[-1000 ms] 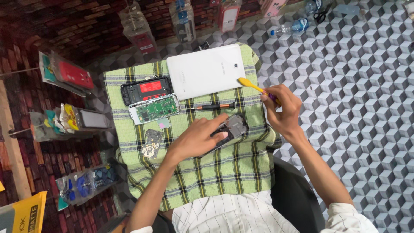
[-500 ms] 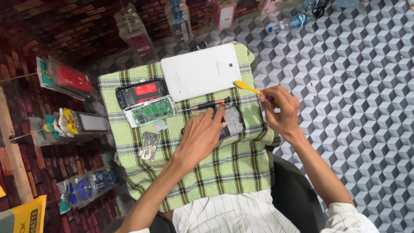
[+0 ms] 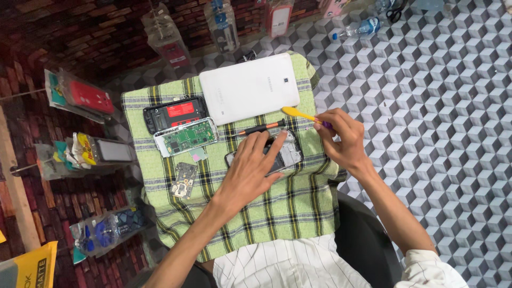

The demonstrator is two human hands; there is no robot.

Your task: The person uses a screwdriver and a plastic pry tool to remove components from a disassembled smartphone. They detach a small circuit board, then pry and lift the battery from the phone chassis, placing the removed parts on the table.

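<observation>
My left hand (image 3: 250,170) lies flat with fingers spread over an opened phone (image 3: 290,152) on a green plaid cloth (image 3: 288,213), pressing it down. My right hand (image 3: 344,141) pinches a yellow plastic pry tool (image 3: 298,113) with a purple grip, its tip pointing left above the phone. A black and orange screwdriver (image 3: 261,128) lies just beyond my left fingertips. A white tablet (image 3: 249,88) lies face down at the far side of the cloth.
On the cloth's left lie a black phone shell with a red label (image 3: 175,113), a white frame with a green circuit board (image 3: 186,136) and a small grey part (image 3: 184,178). Hanging packaged accessories (image 3: 80,98) line the left. A water bottle (image 3: 354,29) lies beyond.
My left hand has slid a little further over the opened phone and flattened on it. My right hand still holds the yellow tool near the phone's upper right.
</observation>
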